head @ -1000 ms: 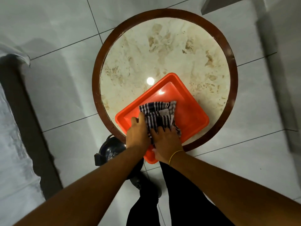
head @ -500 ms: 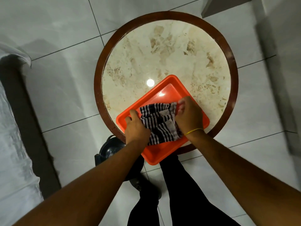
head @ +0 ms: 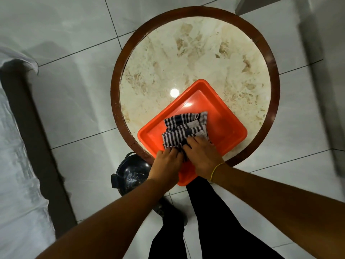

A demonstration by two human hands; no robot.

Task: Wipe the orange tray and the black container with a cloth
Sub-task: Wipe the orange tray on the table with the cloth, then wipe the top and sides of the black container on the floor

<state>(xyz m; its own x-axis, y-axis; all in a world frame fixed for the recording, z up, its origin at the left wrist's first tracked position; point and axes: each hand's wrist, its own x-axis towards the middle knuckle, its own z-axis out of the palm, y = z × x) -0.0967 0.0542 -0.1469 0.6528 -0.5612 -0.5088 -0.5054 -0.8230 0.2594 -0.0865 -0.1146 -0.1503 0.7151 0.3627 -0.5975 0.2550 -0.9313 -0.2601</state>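
— What's the room looking like from where you're standing?

— A round table is sitting on pale grey floor tiles with dark grout lines. Its top is cream marble with brown blotches, ringed by a dark wooden rim, and a ceiling light is glaring off the marble just beyond the tray. Far off to the tray's left, a bed with a white sheet and dark frame is running along the floor.

— And the tray itself?

— The orange tray is lying at the near edge of the table, turned cornerwise, with one corner hanging out past the rim towards the person. A striped cloth is lying crumpled inside it.

— What are the hands doing?

— The left hand is resting at the tray's near-left edge, fingers curled onto the cloth's corner. The right hand is pressing down on the cloth, fingers spread and bent over it; a thin yellow band is circling that wrist.

— The black container?

— It is sitting on the floor, just below the tray's near-left side, partly under the left forearm.

— Any writing anywhere?

— None that I can read.
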